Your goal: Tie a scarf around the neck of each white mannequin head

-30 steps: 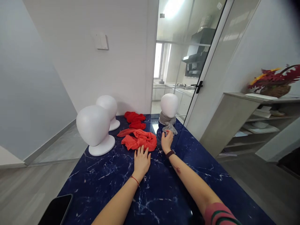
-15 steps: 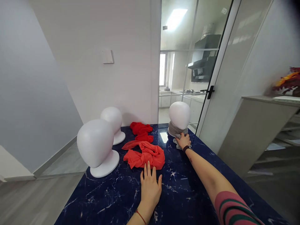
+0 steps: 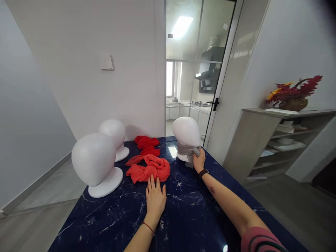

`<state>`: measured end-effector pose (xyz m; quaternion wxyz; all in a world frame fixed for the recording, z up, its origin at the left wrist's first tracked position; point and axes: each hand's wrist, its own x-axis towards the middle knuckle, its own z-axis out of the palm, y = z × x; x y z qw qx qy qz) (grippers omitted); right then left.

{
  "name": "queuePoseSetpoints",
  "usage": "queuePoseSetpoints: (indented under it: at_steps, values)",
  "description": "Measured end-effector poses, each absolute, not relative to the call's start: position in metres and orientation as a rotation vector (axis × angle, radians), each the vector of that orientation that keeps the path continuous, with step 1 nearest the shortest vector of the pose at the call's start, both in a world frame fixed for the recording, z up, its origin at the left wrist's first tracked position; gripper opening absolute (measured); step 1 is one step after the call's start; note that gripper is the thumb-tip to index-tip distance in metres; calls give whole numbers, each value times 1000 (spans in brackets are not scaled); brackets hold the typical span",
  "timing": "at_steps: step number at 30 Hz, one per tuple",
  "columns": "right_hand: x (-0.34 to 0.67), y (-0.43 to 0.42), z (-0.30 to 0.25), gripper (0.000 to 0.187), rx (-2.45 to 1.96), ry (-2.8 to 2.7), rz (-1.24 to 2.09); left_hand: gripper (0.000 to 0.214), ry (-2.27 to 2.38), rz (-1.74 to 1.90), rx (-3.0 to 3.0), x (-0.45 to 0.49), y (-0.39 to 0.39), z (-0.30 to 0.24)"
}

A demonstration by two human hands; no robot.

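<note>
A grey scarf [image 3: 185,148] is wrapped round the neck of a white mannequin head [image 3: 187,131] at the back right of the table. My right hand [image 3: 199,159] is closed on the scarf at the right side of the neck; its fingertips are partly hidden. A loose end of the cloth hangs below, over the base. My left hand [image 3: 155,196] lies flat with fingers spread, its fingertips at the near edge of a coral-red scarf [image 3: 161,169] that is bunched on the table. Behind that lies a darker red scarf [image 3: 147,142], crumpled near the wall.
Two bare white mannequin heads, a nearer one [image 3: 93,159] and a farther one [image 3: 112,131], stand at the left of the dark blue marbled table [image 3: 126,217]. Beyond the table is a glass door [image 3: 181,80]. A shelf unit [image 3: 257,140] bearing a flower basket [image 3: 294,103] stands right.
The view has turned right, so things sit farther left. My right hand has shifted to the right side of the neck, and the grey scarf's end has turned. My left hand remains by the coral-red scarf.
</note>
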<state>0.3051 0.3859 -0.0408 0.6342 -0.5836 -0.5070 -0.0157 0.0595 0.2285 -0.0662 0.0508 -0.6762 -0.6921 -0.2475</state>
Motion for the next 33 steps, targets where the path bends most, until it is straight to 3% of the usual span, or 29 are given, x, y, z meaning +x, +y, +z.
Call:
queuePoseSetpoints:
  at_steps: [6,11,16,20,25,27,30,33]
  values:
    - [285,292,-33,10,-1257,-1090,3,48,-2093,-1089,-2132,55,228,-61]
    - [235,200,-25,13,-1161,-979,366,43,-1770,-1638,-2361,53,201,-39]
    - [190,136,-20,21,-1080,-1050,533,40,-1770,-1860,-2460,49,151,-17]
    - [174,110,-28,18,-1042,-1330,495,37,-1975,-1721,-2389,29,123,-19]
    - [166,94,-38,34,-1040,-1556,622,37,-2077,-1501,-2388,7,111,-37]
    - [166,93,-40,38,-1034,-1571,644,35,-2047,-1612,-2351,3,109,-39]
    - [171,94,-40,26,-976,-1520,687,25,-2126,-1927,-2266,2,104,-37]
    - [175,97,-39,37,-1010,-1411,708,30,-2366,-2327,-2426,4,101,-33]
